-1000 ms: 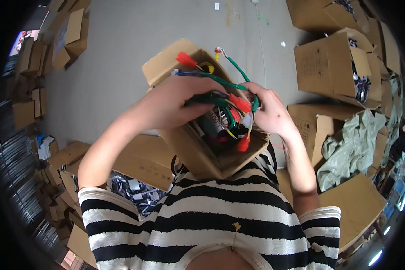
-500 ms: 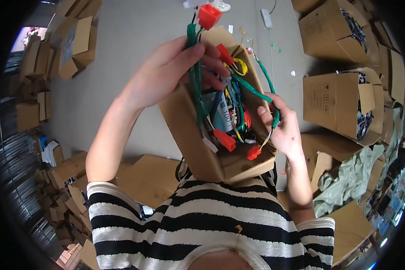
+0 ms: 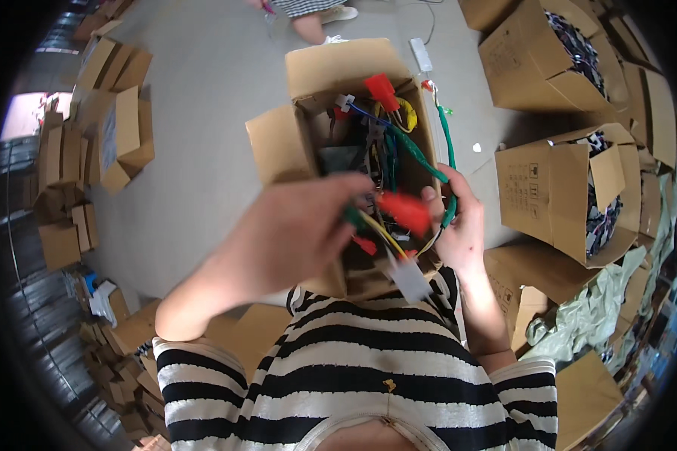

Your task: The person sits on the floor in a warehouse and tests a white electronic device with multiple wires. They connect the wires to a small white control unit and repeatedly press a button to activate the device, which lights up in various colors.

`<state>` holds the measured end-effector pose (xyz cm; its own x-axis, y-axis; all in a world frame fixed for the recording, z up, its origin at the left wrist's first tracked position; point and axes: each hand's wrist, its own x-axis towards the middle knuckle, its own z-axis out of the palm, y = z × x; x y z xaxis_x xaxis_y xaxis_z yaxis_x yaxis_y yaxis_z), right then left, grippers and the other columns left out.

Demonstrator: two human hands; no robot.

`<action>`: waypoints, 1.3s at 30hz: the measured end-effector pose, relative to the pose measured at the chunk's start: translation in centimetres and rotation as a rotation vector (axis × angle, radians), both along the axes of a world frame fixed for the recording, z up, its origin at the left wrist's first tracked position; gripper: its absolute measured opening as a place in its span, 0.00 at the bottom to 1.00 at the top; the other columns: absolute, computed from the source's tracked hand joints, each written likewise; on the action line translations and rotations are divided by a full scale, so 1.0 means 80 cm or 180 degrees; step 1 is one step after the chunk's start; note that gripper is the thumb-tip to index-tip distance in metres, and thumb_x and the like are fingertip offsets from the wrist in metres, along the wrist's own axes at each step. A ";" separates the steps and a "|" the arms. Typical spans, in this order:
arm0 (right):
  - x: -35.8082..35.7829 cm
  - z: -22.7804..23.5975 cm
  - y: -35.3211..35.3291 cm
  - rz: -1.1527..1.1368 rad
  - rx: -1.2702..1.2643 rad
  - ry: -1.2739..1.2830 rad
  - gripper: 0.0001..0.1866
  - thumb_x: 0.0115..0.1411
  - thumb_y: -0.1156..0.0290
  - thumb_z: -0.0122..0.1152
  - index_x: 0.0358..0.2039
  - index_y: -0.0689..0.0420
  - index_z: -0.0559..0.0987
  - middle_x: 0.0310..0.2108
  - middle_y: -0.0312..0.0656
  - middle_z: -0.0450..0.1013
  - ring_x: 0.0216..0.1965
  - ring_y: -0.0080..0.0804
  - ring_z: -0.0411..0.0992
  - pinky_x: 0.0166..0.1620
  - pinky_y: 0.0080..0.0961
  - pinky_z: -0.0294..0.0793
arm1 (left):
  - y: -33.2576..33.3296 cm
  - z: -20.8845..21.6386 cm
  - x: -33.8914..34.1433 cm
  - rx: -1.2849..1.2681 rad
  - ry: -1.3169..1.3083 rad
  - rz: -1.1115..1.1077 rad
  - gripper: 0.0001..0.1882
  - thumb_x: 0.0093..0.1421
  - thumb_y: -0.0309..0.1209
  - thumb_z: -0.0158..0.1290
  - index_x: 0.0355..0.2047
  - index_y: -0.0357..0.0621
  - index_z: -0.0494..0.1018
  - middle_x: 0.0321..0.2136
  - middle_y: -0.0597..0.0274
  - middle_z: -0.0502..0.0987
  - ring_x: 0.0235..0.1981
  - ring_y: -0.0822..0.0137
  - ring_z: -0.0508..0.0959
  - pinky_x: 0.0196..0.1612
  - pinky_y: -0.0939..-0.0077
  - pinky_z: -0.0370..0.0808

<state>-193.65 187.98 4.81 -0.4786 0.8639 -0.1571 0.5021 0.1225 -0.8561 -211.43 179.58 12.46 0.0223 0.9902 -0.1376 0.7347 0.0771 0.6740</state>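
Observation:
An open cardboard box (image 3: 320, 282) stands in front of my torso with wires and connectors inside. My left hand (image 3: 297, 225), smeared by motion, is closed on a green-sleeved wire harness (image 3: 353, 216) over the box. From that harness hang a red connector (image 3: 405, 212) and a white connector (image 3: 410, 281). At the box's right wall my right hand (image 3: 460, 222) grips another green-sleeved harness (image 3: 450, 201). This one loops over the wall, and a red connector (image 3: 382, 92) and a small white plug (image 3: 344, 102) rest near the far end of the box.
Large cartons full of dark wiring (image 3: 600, 192) line the right side, beside crumpled pale green plastic sheeting (image 3: 590, 301). More cartons (image 3: 128, 135) stand to the left. A white power strip (image 3: 420, 55) lies on the floor beyond the box. Another person's leg (image 3: 308, 28) shows at the top.
My left hand has swung down and nearer to me, bringing its harness from above the far end to over the near half of the box. My right hand keeps its hold. Another person's leg has appeared.

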 end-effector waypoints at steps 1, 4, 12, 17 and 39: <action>-0.003 0.000 0.005 -0.0090 -0.0021 0.0051 0.16 0.48 0.72 0.54 0.39 0.60 0.68 0.22 0.47 0.71 0.25 0.34 0.72 0.30 0.23 0.69 | 0.004 -0.019 0.006 0.0508 0.0155 -0.0311 0.15 0.45 0.21 0.47 0.36 0.36 0.67 0.28 0.58 0.72 0.26 0.65 0.72 0.28 0.73 0.68; -0.007 0.002 0.017 -0.0359 -0.0009 0.0228 0.16 0.48 0.72 0.54 0.39 0.60 0.68 0.23 0.46 0.71 0.25 0.32 0.72 0.30 0.23 0.69 | 0.029 -0.044 0.015 0.0963 0.1035 -0.1151 0.17 0.41 0.25 0.48 0.35 0.35 0.67 0.24 0.59 0.71 0.24 0.66 0.72 0.25 0.75 0.67; -0.028 0.008 0.005 -0.0972 -0.0160 0.0222 0.17 0.49 0.69 0.54 0.40 0.61 0.67 0.23 0.46 0.72 0.26 0.26 0.71 0.30 0.20 0.68 | 0.089 -0.027 -0.022 -0.0524 0.1779 -0.3418 0.16 0.41 0.29 0.47 0.32 0.33 0.68 0.26 0.56 0.70 0.28 0.66 0.72 0.24 0.77 0.68; -0.040 0.024 -0.014 -0.1062 -0.0288 0.0209 0.18 0.49 0.69 0.54 0.40 0.61 0.67 0.25 0.47 0.72 0.28 0.31 0.72 0.31 0.24 0.69 | 0.116 -0.027 -0.045 -0.0315 0.1084 -0.3925 0.14 0.42 0.29 0.47 0.30 0.35 0.69 0.28 0.53 0.69 0.32 0.64 0.71 0.31 0.74 0.70; 0.004 0.028 -0.012 -0.1128 0.0314 0.0396 0.15 0.45 0.67 0.57 0.33 0.60 0.70 0.12 0.42 0.64 0.15 0.39 0.65 0.22 0.27 0.63 | 0.177 -0.060 -0.028 0.2299 0.1249 -0.3025 0.01 0.38 0.27 0.48 0.14 0.48 0.69 0.14 0.68 0.66 0.17 0.68 0.68 0.19 0.74 0.64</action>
<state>-193.35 187.02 7.07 -0.1577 0.9872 -0.0245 0.4212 0.0448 -0.9059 -213.64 193.76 7.66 0.8475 0.4572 0.2696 0.4576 -0.8868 0.0654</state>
